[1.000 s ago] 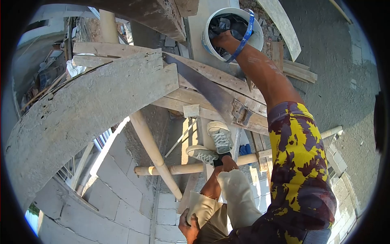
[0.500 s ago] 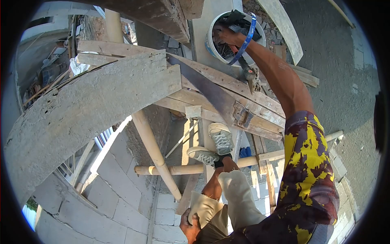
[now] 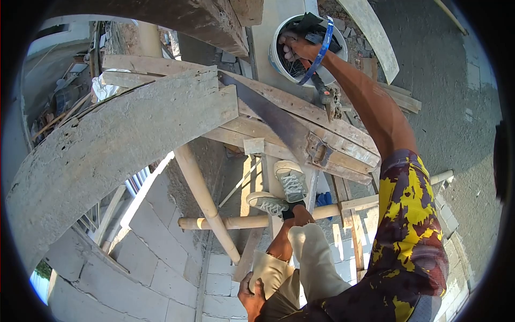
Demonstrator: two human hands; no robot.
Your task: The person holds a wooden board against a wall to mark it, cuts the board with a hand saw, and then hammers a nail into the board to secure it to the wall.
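My right hand [image 3: 301,48] reaches into a white bucket [image 3: 274,51] with a blue handle [image 3: 323,51]. Its fingers are curled down among thin, dark pieces that look like nails; whatever they pinch is too small to make out. Dark cloth-like material [image 3: 310,22] lies at the bucket's far side. A hammer [image 3: 323,92] leans out over the near rim, beside my wrist. Below the bucket, a handsaw [image 3: 279,121] lies across wooden planks [image 3: 338,137]. My left hand [image 3: 252,299] rests against my trouser leg [image 3: 271,273], thumb and fingers apart, holding no object.
A large curved, cement-stained board [image 3: 123,115] spans the left. Bamboo poles [image 3: 206,204] cross below, near my shoes [image 3: 289,182]. A block wall [image 3: 155,241] stands lower left. Another curved board [image 3: 375,40] lies beyond the bucket, beside the grey floor [image 3: 445,91].
My right hand has shifted slightly inside the bucket, and its curled fingers show more clearly. The view has moved a little. My left hand stays on the trouser leg.
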